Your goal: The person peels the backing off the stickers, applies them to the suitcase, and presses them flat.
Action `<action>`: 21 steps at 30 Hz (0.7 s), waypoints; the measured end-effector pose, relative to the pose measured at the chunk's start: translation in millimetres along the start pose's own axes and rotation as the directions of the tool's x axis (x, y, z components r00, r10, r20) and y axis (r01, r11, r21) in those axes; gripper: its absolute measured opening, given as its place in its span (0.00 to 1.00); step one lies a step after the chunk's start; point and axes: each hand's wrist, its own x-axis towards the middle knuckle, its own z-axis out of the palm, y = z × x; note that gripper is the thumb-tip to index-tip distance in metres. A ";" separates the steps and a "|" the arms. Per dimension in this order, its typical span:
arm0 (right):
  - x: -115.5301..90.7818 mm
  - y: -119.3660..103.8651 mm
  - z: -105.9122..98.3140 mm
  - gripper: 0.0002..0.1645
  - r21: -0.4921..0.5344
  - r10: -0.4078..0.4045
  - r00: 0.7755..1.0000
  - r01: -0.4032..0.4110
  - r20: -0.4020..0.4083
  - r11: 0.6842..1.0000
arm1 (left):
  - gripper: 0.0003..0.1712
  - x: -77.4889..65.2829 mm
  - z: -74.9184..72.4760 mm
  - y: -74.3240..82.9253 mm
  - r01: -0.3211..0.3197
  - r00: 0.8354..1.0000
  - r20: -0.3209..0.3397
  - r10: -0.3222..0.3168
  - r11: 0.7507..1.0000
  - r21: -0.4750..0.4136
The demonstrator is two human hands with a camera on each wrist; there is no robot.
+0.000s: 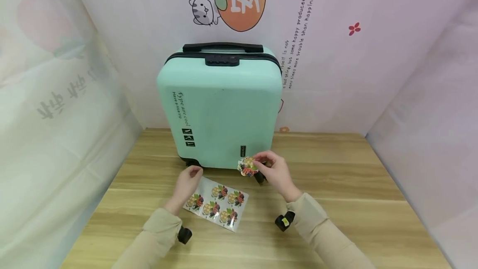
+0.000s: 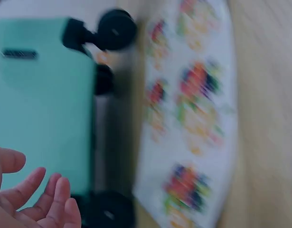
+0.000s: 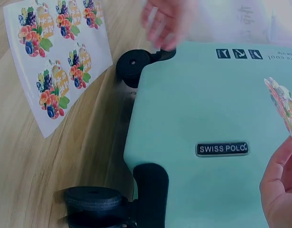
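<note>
Between the thumb and fingers of my right hand (image 1: 275, 174) is a fruit-print sticker (image 1: 246, 167), pinched by its edge. It is in front of the lower right of a mint-green suitcase (image 1: 224, 111); contact between the two cannot be told. In the right wrist view the sticker (image 3: 284, 105) stands away from the SWISS POLO badge (image 3: 222, 148). My left hand (image 1: 186, 185) is near the suitcase's lower left wheel, its fingers loosely bent and holding nothing. Below it lies a white sheet of fruit stickers (image 1: 223, 203), several still on it.
The suitcase stands upright on a wood-grain table (image 1: 328, 186), with black wheels (image 3: 132, 62) at its base and a black handle (image 1: 223, 47) on top. Behind and at both sides hang printed white cloths (image 1: 328, 69).
</note>
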 end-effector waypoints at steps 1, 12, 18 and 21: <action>-0.2 0.0 0.9 0.08 -0.011 -0.004 1.000 0.004 0.013 1.000 | 0.15 -2.2 0.6 7.9 -0.013 1.000 0.002 0.013 1.000 -0.018; -5.2 -2.6 14.2 0.07 -0.057 -0.040 0.988 0.049 0.148 0.997 | 0.14 -29.8 9.1 68.0 -0.189 0.973 0.088 0.214 0.955 -0.229; -7.7 -6.0 17.6 0.08 -0.072 -0.081 0.982 0.094 0.171 0.993 | 0.11 -36.9 11.3 76.1 -0.235 0.956 0.114 0.269 0.939 -0.251; -7.9 -8.0 18.4 0.08 -0.077 -0.091 0.979 0.106 0.184 0.991 | 0.11 -37.2 11.2 76.3 -0.264 0.947 0.119 0.298 0.933 -0.244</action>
